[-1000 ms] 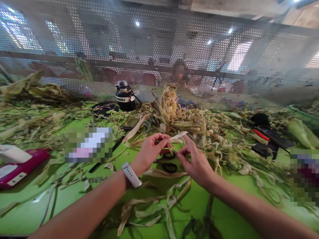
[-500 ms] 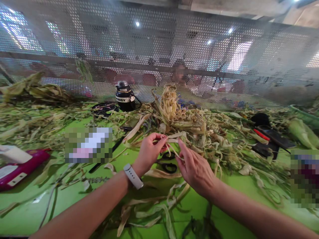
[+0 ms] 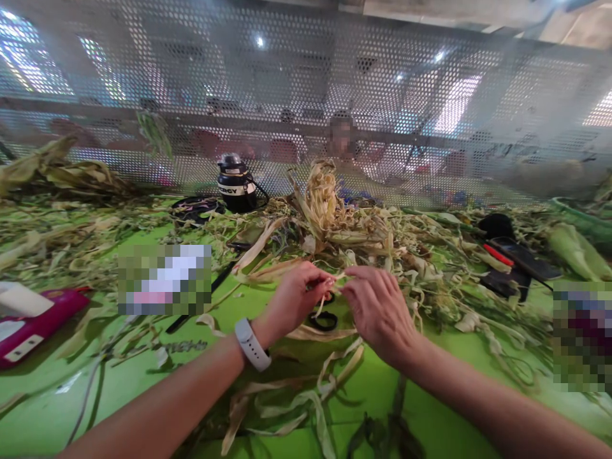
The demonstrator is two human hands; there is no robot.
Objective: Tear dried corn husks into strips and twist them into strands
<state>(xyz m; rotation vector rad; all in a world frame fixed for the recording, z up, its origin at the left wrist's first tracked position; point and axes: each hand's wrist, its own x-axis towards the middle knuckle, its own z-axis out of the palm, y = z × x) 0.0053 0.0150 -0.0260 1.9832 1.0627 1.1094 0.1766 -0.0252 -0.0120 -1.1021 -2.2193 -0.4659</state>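
Observation:
My left hand [image 3: 295, 298], with a pale watch band [image 3: 252, 344] at its wrist, pinches a thin strip of husk [image 3: 324, 305]. Close on its right, my right hand [image 3: 380, 309] has its fingertips closed on the same pale strip, between the two hands. Black-handled scissors [image 3: 324, 320] lie on the green table [image 3: 282, 354] just beneath, partly covered by the hands. Loose dry husk strips [image 3: 320, 401] are spread below, nearer to me. Behind the hands stands a bunch of dry husks [image 3: 322, 194].
A black jar [image 3: 236, 191] stands at the back by a perforated screen [image 3: 287, 83]. Husk scraps cover much of the table. A magenta power strip [image 3: 43, 325] is at left, a dark phone [image 3: 523, 258] at right. Beyond the screen a person [image 3: 342, 137] shows dimly.
My right hand has turned, and its fingers have closed on the strip close to my left fingertips. The longer strip ends that stuck out between the hands are now mostly hidden. The view has shifted slightly.

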